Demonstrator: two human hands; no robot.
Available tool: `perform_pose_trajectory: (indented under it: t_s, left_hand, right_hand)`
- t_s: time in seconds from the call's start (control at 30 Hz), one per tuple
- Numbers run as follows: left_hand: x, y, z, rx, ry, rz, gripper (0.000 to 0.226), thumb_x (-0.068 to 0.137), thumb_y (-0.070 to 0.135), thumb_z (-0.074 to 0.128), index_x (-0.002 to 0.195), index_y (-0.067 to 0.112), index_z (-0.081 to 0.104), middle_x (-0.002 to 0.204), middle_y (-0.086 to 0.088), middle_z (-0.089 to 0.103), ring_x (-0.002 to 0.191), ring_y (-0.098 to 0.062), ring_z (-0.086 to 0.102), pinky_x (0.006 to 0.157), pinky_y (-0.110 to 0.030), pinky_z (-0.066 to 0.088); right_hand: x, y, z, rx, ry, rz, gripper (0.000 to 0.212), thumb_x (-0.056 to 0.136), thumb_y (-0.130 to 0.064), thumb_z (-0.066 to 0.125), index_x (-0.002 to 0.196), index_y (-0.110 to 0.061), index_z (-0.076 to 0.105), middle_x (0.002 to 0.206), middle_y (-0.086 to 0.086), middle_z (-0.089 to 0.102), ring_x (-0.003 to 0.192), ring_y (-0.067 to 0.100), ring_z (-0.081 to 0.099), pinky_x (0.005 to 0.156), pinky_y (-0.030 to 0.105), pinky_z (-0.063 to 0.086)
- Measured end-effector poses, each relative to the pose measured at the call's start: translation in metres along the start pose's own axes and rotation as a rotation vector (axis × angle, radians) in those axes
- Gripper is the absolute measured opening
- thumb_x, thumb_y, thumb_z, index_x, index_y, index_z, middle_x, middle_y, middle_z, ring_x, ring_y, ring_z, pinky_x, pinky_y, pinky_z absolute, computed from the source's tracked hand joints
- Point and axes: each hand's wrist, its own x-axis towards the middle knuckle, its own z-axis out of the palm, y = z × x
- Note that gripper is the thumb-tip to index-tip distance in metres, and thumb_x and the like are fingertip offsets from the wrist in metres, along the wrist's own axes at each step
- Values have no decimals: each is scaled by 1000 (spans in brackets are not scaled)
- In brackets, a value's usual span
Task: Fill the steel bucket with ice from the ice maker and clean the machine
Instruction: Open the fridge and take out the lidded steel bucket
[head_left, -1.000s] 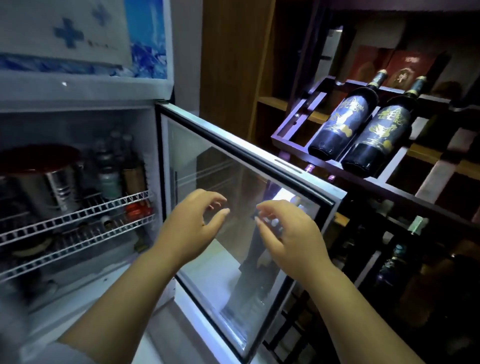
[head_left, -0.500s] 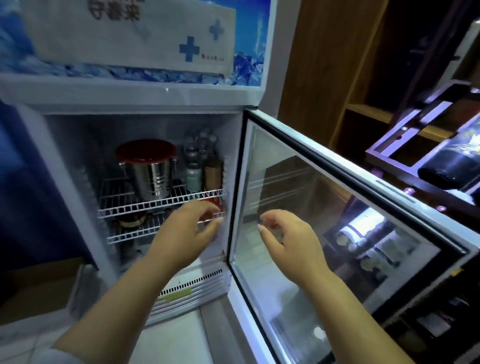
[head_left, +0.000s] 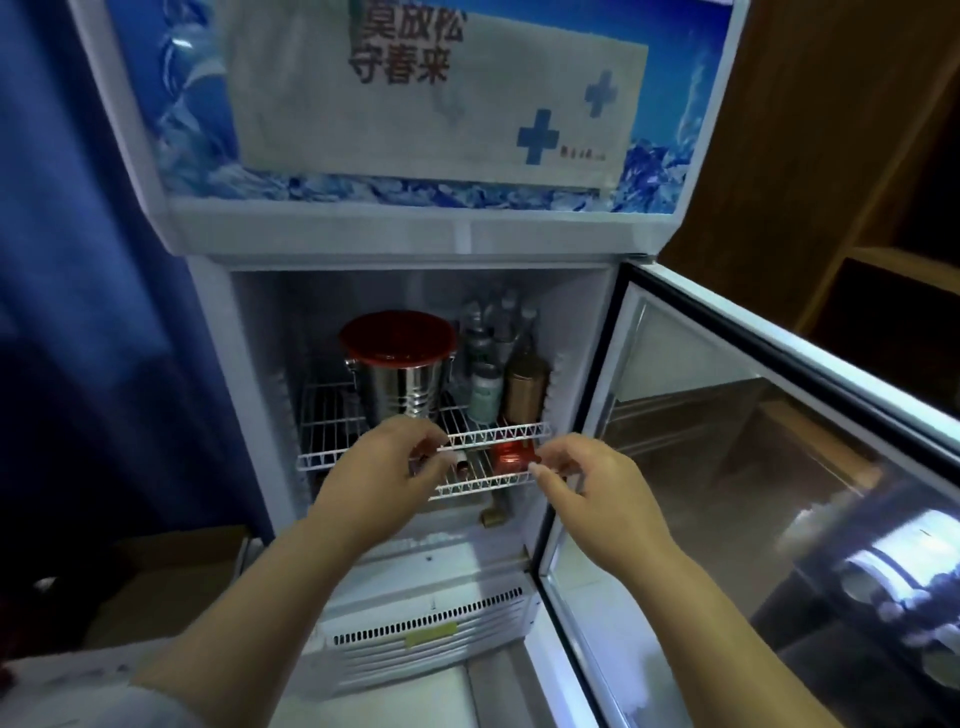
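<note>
you are at the start of the task. the glass door (head_left: 779, 467) of the cooler cabinet (head_left: 415, 234) stands open to the right, and the steel bucket (head_left: 402, 384) sits on the upper wire shelf (head_left: 498, 434) at the far left of the compartment, upright, with its red lid (head_left: 397, 338) on. bottles (head_left: 498, 364) stand just beside it on the right. your left hand (head_left: 379, 478) and right hand (head_left: 597, 493) hover near the shelf front, apart from each other, fingers loosely curled and holding nothing. the bucket is not yet lifted out. no ice is visible, and no ice maker can be identified. filling and cleaning both remain to be done.
</note>
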Motion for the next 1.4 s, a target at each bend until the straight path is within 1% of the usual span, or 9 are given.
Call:
perform_pose_trajectory:
  t_s: [0.27,0.43,0.57,0.77,1.0,1.1,1.17,1.27,1.4]
  left_hand:
    - [29,-65,-16,-15,-41,-30,19,91,34,57,106,25,65,95,13,61,85,0,56,73,-15,44]
    - [45,-95,-14,-8,-49,-48,22,91,36,56,111,27,63,96,16,57,83,4,54,66,-6,39]
    - [60,-111,-8,-38,-65,-77,21,91,36,57,111,31,62,98,17,56,85,8,54,68,-6,38]
    - [89,-127,4,-102,-11,-144,13,91,28,59,95,39,57,93,22,55,86,8,54,69,-5,38]
    - [138,-156,23,-97,144,-278,17,89,32,61,104,25,63,105,8,50,87,-4,55,80,-31,52]
    - [164,-163,30,-124,229,-347,14,87,32,63,102,33,61,112,5,47,101,-15,54,91,-33,47]
    - [181,-169,36,-90,284,-401,23,86,30,64,109,26,63,118,-2,47,114,-24,48,96,-33,41]
    - [198,-169,41,-109,336,-525,36,85,33,65,119,24,58,129,-9,39,122,-32,33,100,-37,32]
    - [217,-176,47,-114,351,-620,51,84,41,64,130,28,48,138,-10,26,129,-35,24,103,-44,30]
  right_hand:
    - [50,-16,54,53,-70,71,15,90,-37,59,100,-28,63,94,-11,63,88,8,59,79,36,52]
    - [72,-16,81,22,-130,82,19,91,-37,59,108,-28,62,101,-12,62,92,7,57,82,33,50]
    - [90,-10,96,16,-180,95,22,91,-37,58,110,-26,61,104,-10,61,94,9,57,83,34,50]
    - [129,11,116,0,-259,115,25,90,-40,58,111,-27,59,104,-7,62,92,13,59,80,39,52]
    - [196,41,140,-43,-293,82,44,92,-49,50,128,-25,52,122,-4,57,105,13,55,87,31,48]
    - [227,56,155,5,-251,90,49,90,-54,48,131,-27,50,126,-2,55,110,13,54,89,30,47]
    - [246,65,165,56,-230,86,50,89,-56,49,131,-30,51,127,-3,57,110,14,55,89,30,47]
    - [270,72,176,187,-148,121,40,88,-54,53,123,-34,55,112,-10,58,105,14,58,83,29,48]
    - [295,72,182,330,-130,185,37,92,-43,55,128,-36,52,97,-30,40,103,-2,42,87,13,31]
